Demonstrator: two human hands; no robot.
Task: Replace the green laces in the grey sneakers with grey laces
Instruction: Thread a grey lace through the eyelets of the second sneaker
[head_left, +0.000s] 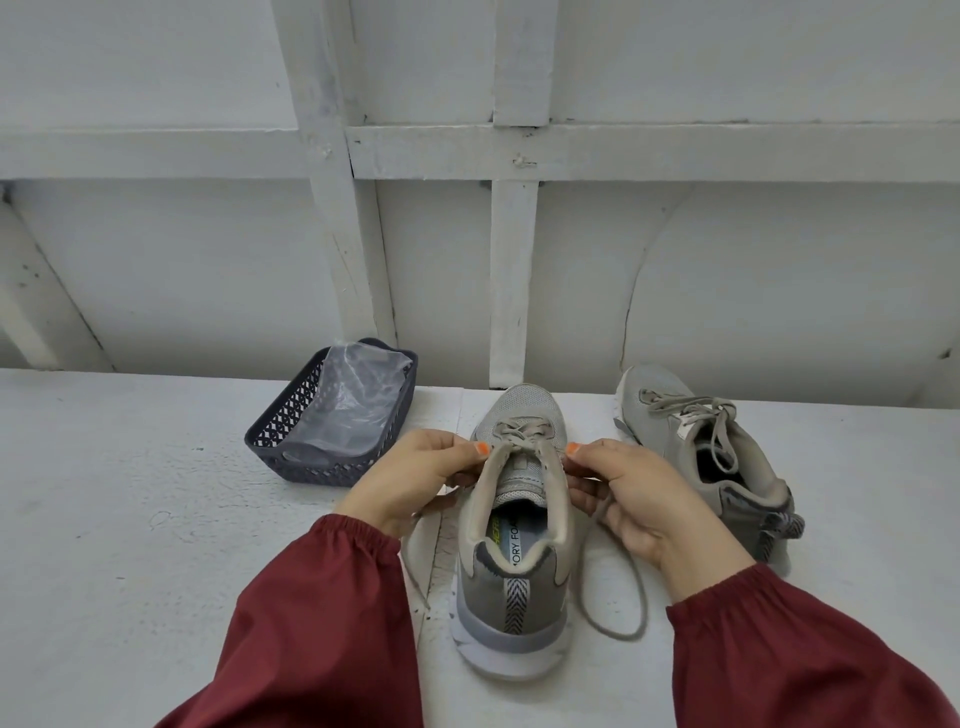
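Note:
A grey sneaker (511, 587) stands in front of me with its heel toward me and its toe pointing away. A grey lace (615, 618) runs through its eyelets, and the loose ends trail on the surface at both sides. My left hand (415, 478) pinches the lace at the left eyelet row. My right hand (631, 493) pinches the lace at the right eyelet row, with the end looping down below it. A second grey sneaker (670, 415) lies to the right with a grey lace tied in it. No green lace is in view.
A dark perforated basket (291, 441) with a clear plastic bag (353, 395) in it sits at the back left. The white painted surface (130, 519) ends at a white framed wall behind the shoes.

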